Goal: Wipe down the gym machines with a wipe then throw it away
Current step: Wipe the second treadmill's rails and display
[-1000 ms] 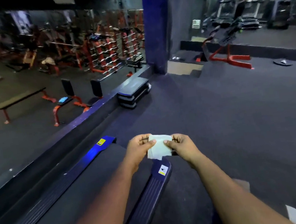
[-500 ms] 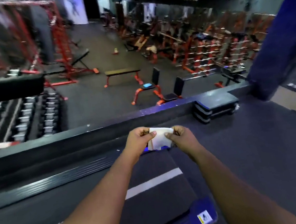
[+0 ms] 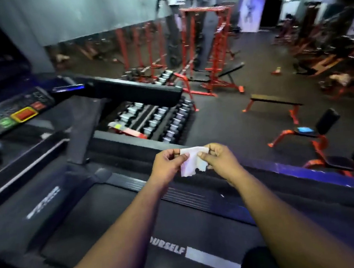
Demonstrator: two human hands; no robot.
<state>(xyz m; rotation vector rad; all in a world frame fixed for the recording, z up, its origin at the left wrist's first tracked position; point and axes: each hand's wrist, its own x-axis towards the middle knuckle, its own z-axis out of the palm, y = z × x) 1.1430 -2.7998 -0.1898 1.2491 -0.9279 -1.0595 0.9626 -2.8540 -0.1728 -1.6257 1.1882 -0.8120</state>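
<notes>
Both hands hold the wipe [image 3: 192, 163] out in front of the body, above the right side rail [image 3: 186, 192] of a treadmill. The left hand [image 3: 167, 165] pinches the wipe's left edge between thumb and curled fingers [image 3: 184, 155]; the right hand [image 3: 218, 158] pinches its right edge the same way, so neither hand is spread wide and each is closed on the sheet. The wipe hangs between the two pinches, its top edge stretched roughly level from hand to hand and its lower part drooping free with a ragged bottom edge. It touches no machine. Relative to the wipe, the belt [image 3: 115, 220] lies below and to the left, the console [image 3: 9, 115] well apart to the upper left, and the right handrail [image 3: 134, 90] up and left, between console and wipe. The left hand is the nearer one to console and handrail, so a reach toward either surface would probably suit that hand, with the sheet released by the other; this is a judgement only. No bin can be made out in the blurred gym floor [image 3: 225, 114] beyond the treadmill.
</notes>
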